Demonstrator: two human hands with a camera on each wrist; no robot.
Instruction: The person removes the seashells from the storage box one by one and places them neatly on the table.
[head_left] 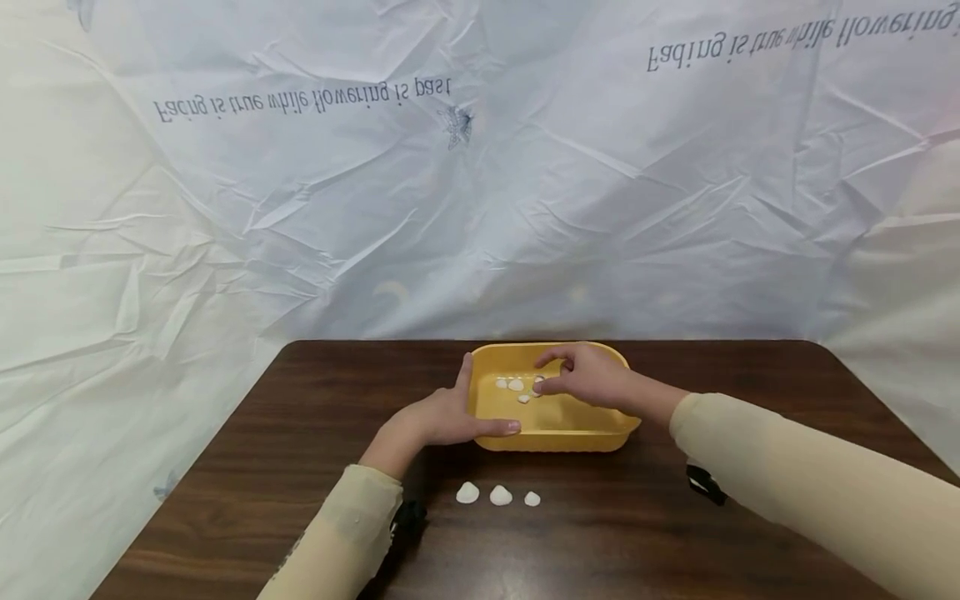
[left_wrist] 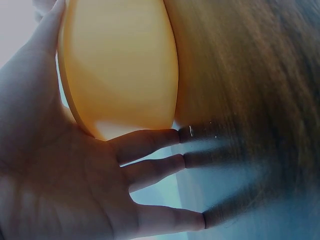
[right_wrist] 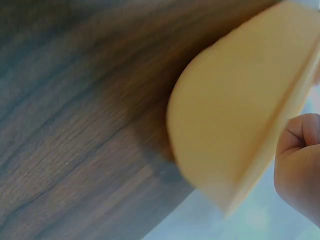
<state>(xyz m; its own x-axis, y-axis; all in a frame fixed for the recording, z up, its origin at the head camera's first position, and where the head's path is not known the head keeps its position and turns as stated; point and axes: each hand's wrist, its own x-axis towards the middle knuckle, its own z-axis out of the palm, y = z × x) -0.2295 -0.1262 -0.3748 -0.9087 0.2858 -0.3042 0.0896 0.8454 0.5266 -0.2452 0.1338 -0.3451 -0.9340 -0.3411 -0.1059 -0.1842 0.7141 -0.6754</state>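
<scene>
In the head view a yellow plastic tray (head_left: pixel 573 442) stands on the table, with several small white shells (head_left: pixel 516 385) inside near its left part. My left hand (head_left: pixel 442 417) rests against the tray's left front corner, thumb along the front rim. The left wrist view shows its other fingers straight, with tips on the table. My right hand (head_left: pixel 596 375) reaches over the right part of the tray. Its thumb tip is at one shell, partly covering it, while the index finger is raised apart from the thumb. The right wrist view shows only part of that hand.
Three white shells (head_left: pixel 500 496) lie in a row on the dark wooden table (head_left: pixel 315 467) in front of the tray. A pale printed sheet (head_left: pixel 480 208) hangs behind the table's far edge and at its sides.
</scene>
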